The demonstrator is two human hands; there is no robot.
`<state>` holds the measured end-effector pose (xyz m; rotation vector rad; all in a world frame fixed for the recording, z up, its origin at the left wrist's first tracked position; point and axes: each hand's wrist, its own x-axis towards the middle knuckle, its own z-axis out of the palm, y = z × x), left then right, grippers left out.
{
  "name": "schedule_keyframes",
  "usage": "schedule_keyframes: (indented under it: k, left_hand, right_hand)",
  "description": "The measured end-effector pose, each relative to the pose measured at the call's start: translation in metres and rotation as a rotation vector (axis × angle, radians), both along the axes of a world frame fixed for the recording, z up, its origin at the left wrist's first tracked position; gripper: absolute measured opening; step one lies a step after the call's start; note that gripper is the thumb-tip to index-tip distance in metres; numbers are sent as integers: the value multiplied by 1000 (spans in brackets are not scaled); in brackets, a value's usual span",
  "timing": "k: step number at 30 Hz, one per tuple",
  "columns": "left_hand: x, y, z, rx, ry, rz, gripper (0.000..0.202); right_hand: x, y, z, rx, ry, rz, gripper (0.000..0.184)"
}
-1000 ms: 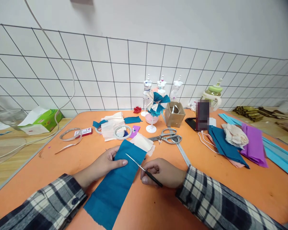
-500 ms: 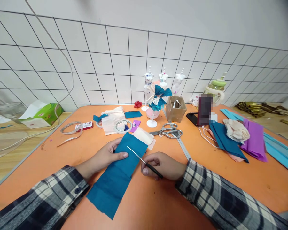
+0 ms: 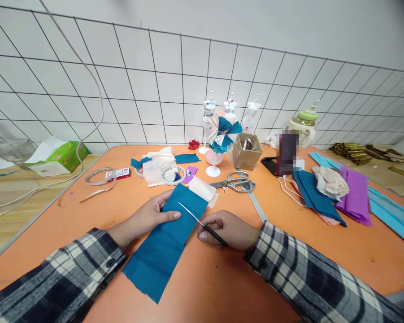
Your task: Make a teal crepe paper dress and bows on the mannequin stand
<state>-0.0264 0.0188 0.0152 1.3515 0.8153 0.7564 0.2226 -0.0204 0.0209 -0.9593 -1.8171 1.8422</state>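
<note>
Work in hand at an orange table (image 3: 323,255). The left hand (image 3: 148,219) lies palm down, thumb stretched across a teal paper strip (image 3: 164,244) and fingers bent at its left edge, pinning it flat without closing round it. The strip runs slantwise from the near edge of the table up to a folded cream paper (image 3: 203,188), which it touches. The right hand (image 3: 228,229) is closed on the dark handle of a thin pointed tool (image 3: 202,223), whose metal tip reaches over the right edge of the strip (tip and paper appear to meet, though contact cannot be told for sure). Just beyond the hands lie scissors (image 3: 237,184) across a ruler (image 3: 255,206), with a tape roll (image 3: 173,175) on more cream paper to the left, and a second, clear tape ring (image 3: 99,176) farther left beside a small red and white card (image 3: 121,173). Behind these stand three small dress forms (image 3: 210,112), one wearing teal and cream paper, and an open cardboard box (image 3: 245,157). To the right lie folded teal paper (image 3: 311,199), a crumpled cream sheet (image 3: 329,183), purple paper (image 3: 354,195) and light blue strips (image 3: 390,213), well apart from the hands; a bottle with a green lid (image 3: 304,125) stands at the back. Nothing lies between the hands and the strip. A green tissue box (image 3: 62,158) sits on a wooden surface at left. The wall behind is white, fronted by a black wire grid (image 3: 137,89), with a pale cable (image 3: 94,89) hanging across it.
</note>
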Motion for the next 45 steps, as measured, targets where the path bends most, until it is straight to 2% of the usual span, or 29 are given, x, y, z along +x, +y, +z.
schedule_keyframes:
  k: [7, 17, 25, 34, 37, 45]
  left_hand:
    - [-2, 2, -2, 27, 6, -11, 62]
    - [3, -3, -2, 67, -25, 30, 46]
    - [2, -2, -1, 78, -7, 6, 63]
    - [2, -2, 1, -75, -115, -12, 67]
    - [2, -3, -1, -82, -91, -4, 67]
    - [6, -5, 2, -79, -85, -9, 68]
  right_hand:
    - [1, 1, -1, 13, 5, 3, 42]
    - [-1, 0, -7, -6, 24, -25, 31]
    - [0, 1, -6, 5, 20, -11, 29]
    - [-2, -1, -2, -18, 70, -61, 35]
    - [-3, -1, -4, -48, 68, -26, 38]
    - [-4, -3, 2, -71, 20, -71, 41]
